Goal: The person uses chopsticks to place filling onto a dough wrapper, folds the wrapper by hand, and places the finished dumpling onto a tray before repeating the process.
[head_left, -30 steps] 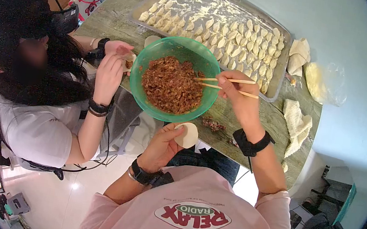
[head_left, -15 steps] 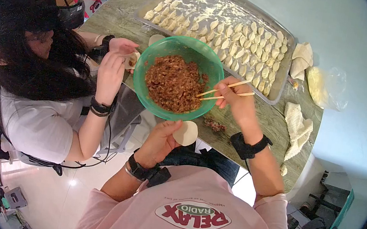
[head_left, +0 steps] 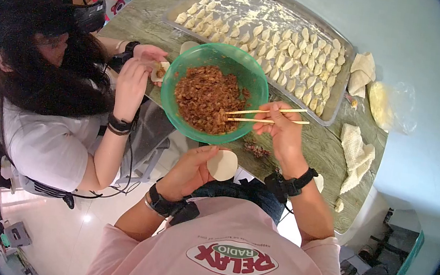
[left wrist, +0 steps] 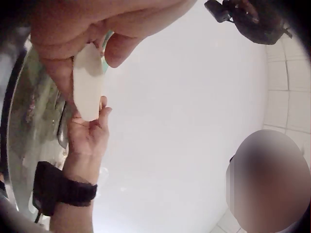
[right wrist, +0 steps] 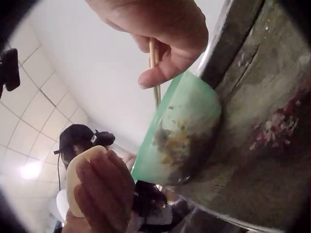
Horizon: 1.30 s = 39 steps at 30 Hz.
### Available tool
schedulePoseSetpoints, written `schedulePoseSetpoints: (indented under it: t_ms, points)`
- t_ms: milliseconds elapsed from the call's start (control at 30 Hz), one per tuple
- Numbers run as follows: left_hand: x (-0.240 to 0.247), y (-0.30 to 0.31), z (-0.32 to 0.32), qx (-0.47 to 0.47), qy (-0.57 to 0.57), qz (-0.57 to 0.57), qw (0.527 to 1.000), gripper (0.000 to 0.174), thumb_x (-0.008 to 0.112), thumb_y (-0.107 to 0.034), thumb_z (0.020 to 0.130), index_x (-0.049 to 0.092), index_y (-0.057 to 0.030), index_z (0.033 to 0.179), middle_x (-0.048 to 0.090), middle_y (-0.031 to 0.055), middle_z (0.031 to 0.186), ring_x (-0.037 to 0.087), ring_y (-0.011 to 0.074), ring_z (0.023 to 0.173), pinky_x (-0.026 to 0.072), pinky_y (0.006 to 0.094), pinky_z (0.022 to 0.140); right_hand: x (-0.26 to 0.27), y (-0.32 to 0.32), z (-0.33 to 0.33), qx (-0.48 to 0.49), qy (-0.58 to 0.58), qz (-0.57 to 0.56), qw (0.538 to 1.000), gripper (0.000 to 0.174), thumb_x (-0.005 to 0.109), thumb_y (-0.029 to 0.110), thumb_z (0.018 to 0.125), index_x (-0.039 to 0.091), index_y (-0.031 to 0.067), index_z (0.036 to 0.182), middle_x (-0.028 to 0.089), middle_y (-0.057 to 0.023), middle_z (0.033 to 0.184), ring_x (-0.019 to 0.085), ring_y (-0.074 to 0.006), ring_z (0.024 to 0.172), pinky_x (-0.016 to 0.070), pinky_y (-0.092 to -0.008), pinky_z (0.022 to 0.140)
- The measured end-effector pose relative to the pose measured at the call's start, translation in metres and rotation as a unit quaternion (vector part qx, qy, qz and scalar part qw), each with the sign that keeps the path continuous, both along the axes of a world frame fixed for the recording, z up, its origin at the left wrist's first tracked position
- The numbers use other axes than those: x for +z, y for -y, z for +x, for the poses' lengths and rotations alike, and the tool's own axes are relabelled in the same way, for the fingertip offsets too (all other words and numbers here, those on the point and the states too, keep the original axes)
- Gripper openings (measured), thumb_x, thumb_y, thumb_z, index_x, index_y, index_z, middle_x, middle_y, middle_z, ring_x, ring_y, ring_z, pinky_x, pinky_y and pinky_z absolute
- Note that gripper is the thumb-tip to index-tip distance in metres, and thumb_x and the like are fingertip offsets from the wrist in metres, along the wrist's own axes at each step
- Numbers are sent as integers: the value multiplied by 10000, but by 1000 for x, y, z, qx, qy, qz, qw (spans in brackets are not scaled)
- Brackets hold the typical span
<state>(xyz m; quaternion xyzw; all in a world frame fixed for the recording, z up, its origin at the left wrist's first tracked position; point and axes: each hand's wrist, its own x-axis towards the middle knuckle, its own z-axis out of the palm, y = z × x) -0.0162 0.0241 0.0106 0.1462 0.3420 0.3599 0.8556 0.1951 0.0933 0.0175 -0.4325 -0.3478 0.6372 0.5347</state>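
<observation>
Sideways across the bowl's right rim run the chopsticks, their long axis almost level in the head view, with the tips to the left in the meat filling and the back ends jutting out past the right hand. That hand's grip is closed round the sticks beyond the rim of the green bowl, so the tips lie off to its left, slightly parted, in the near right part of the filling. The round dough wrapper is on the wearer's side of those tips, just outside the near rim, over the edge of the surface rather than above the bowl. The left hand pinches it by its left part, leaving most of the disc out to the right of the fingers, and the left wrist view shows it nearly edge-on. As I judge it, this line from tips to wrapper matters most: it runs almost straight back towards the wearer, over the near rim, so the sticks need to clear that rim while the left hand, the nearer one to the wrapper, keeps the disc flat and facing up.
</observation>
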Motion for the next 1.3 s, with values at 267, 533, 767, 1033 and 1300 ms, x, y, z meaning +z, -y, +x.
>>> schedulePoseSetpoints:
  t_ms: [267, 533, 767, 1033, 1300]
  points:
    - [26, -7, 1, 87, 41, 44, 994, 382, 367, -264, 969, 437, -4, 1241, 516, 92, 1231, 498, 185, 1138, 393, 334, 982, 0, -1, 15, -28, -103, 15, 994, 272, 490, 228, 929, 581, -28, 937, 637, -136, 776, 630, -196, 611, 515, -260, 525]
    - [33, -29, 18, 146, 91, 38, 984, 421, 346, -317, 975, 409, -11, 1256, 497, 93, 1256, 472, 204, 1168, 376, 362, 1002, 51, 28, 15, -22, -66, 86, 994, 286, 484, 252, 932, 574, -19, 907, 615, -119, 756, 611, -191, 613, 502, -264, 547]
    - [46, -26, 31, 126, 132, 24, 983, 442, 325, -348, 977, 417, -6, 1242, 499, 89, 1237, 471, 201, 1157, 368, 363, 1009, 58, 68, 21, 64, 396, 502, 767, 264, 668, 236, 779, 627, 12, 912, 623, -113, 819, 616, -278, 783, 495, -324, 611]
    - [44, -21, 38, 127, 125, 13, 984, 457, 306, -352, 982, 412, 9, 1240, 493, 92, 1232, 462, 194, 1161, 360, 358, 1018, 74, 84, 43, 138, 408, 469, 771, 258, 700, 150, 735, 614, 27, 946, 607, -113, 910, 608, -284, 772, 505, -338, 625]
    - [52, -13, 45, 49, 112, 41, 992, 462, 300, -340, 984, 404, 23, 1250, 496, 102, 1231, 478, 197, 1149, 370, 355, 1012, 66, 80, 43, -50, 68, 95, 992, 313, 519, 289, 912, 544, -20, 863, 595, -117, 761, 608, -179, 585, 509, -264, 501]
